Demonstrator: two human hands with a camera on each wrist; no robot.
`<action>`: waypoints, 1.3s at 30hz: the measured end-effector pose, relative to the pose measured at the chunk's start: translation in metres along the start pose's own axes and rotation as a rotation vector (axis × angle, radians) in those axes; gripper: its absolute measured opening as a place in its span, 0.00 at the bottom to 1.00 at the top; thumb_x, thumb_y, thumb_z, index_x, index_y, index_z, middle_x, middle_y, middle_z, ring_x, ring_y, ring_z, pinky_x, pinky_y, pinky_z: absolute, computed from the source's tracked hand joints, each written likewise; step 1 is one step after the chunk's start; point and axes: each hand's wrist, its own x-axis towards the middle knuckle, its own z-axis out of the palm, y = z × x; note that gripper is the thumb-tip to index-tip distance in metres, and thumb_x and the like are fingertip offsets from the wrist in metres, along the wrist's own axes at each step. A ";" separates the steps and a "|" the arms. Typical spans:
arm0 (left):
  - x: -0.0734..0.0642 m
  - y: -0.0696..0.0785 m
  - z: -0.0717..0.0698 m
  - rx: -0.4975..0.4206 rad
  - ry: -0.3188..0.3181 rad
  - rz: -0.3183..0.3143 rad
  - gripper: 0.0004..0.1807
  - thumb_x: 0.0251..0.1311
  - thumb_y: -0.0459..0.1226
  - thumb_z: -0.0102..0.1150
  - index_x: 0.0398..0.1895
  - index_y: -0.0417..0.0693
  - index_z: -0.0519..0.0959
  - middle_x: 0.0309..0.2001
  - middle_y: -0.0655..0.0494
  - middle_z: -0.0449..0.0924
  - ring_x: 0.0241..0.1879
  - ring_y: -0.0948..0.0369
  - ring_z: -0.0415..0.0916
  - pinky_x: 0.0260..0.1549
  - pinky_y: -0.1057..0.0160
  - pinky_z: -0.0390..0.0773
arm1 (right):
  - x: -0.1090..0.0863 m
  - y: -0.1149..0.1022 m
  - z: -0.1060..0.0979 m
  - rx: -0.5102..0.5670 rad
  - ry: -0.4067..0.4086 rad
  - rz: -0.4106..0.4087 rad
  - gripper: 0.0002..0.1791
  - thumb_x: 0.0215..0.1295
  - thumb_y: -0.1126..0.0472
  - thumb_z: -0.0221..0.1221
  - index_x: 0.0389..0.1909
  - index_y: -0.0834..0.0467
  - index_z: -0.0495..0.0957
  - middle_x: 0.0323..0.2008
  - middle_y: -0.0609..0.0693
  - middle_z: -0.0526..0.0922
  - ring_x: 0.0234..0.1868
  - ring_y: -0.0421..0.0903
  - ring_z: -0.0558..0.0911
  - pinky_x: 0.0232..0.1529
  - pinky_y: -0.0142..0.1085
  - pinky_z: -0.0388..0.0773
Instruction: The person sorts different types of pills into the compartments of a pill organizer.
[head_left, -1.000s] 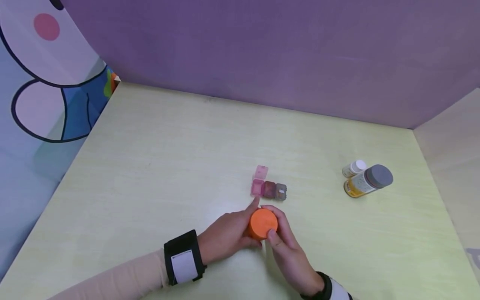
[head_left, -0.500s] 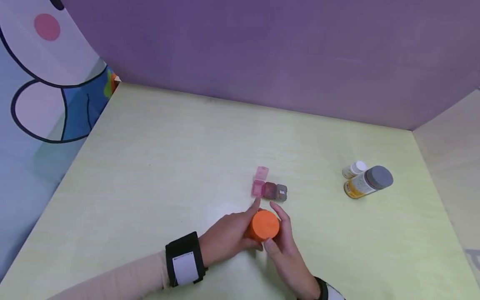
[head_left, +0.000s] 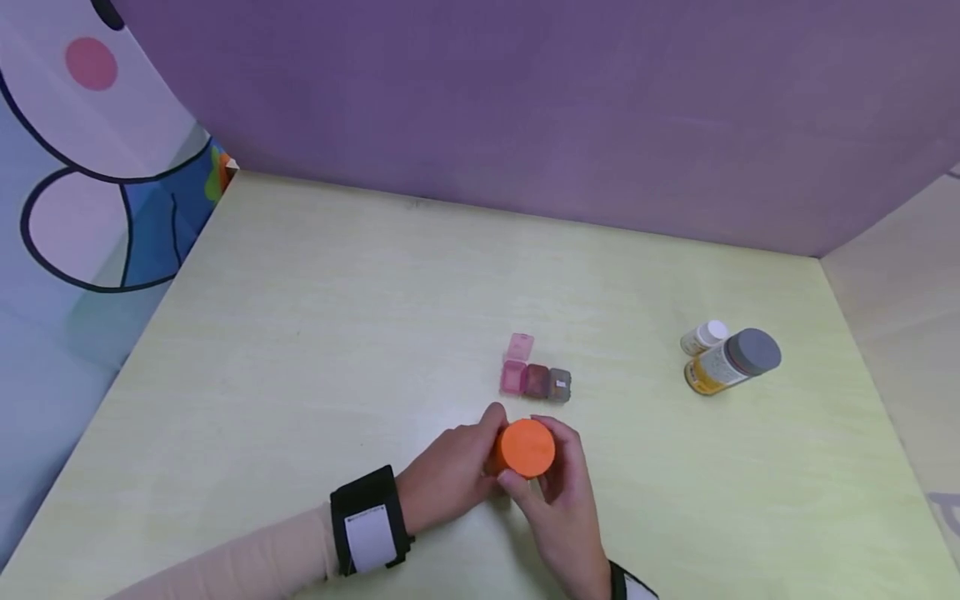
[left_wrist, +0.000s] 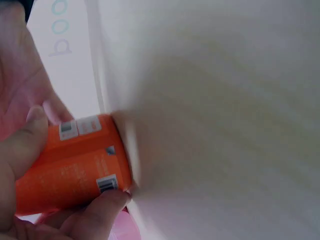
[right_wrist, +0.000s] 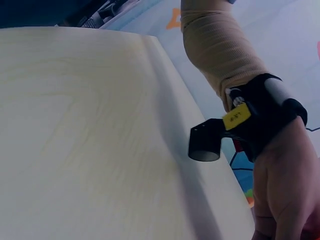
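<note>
An orange bottle [left_wrist: 75,160] with white barcode labels is held upright over the table, close to its surface. My left hand [head_left: 450,471] grips its body from the left, the thumb along its far side. Around the orange cap [head_left: 527,448] are the fingers and thumb of my right hand [head_left: 562,508], the thumb at the near left edge and the index finger at the far right. Just beyond the hands lies a small pill organizer [head_left: 536,381], its pink left compartment with the lid flipped up. The right wrist view shows mostly table and my left forearm [right_wrist: 215,45].
To the right stand a small white-capped bottle [head_left: 705,337] and a larger grey-capped bottle [head_left: 731,362], close together. A purple partition [head_left: 525,108] bounds the back of the pale table [head_left: 360,292], and a light panel [head_left: 900,333] rises at the right.
My right fingers loosened off the cap, then came back around it, with the thumb shifted further left. The left thumb has drawn in nearer the bottle. The organizer and other bottles stay put.
</note>
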 end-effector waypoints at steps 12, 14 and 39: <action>0.003 0.003 -0.003 0.022 -0.004 -0.001 0.22 0.60 0.31 0.72 0.49 0.46 0.68 0.34 0.55 0.81 0.29 0.61 0.73 0.33 0.67 0.75 | 0.002 0.000 -0.006 0.007 -0.046 0.048 0.37 0.69 0.63 0.67 0.75 0.53 0.63 0.71 0.51 0.73 0.69 0.49 0.75 0.65 0.20 0.73; 0.003 0.002 -0.003 0.028 -0.004 0.004 0.22 0.60 0.31 0.72 0.49 0.46 0.68 0.33 0.55 0.80 0.29 0.61 0.73 0.32 0.67 0.74 | 0.002 0.000 -0.007 0.009 -0.055 0.043 0.37 0.68 0.65 0.67 0.75 0.55 0.63 0.70 0.51 0.73 0.67 0.47 0.76 0.65 0.21 0.74; 0.002 -0.001 -0.003 -0.033 -0.012 0.006 0.28 0.55 0.38 0.80 0.48 0.48 0.68 0.41 0.54 0.86 0.36 0.61 0.79 0.40 0.67 0.79 | 0.003 -0.004 -0.016 0.029 -0.104 0.064 0.27 0.79 0.60 0.57 0.72 0.56 0.60 0.68 0.54 0.75 0.64 0.48 0.75 0.63 0.28 0.76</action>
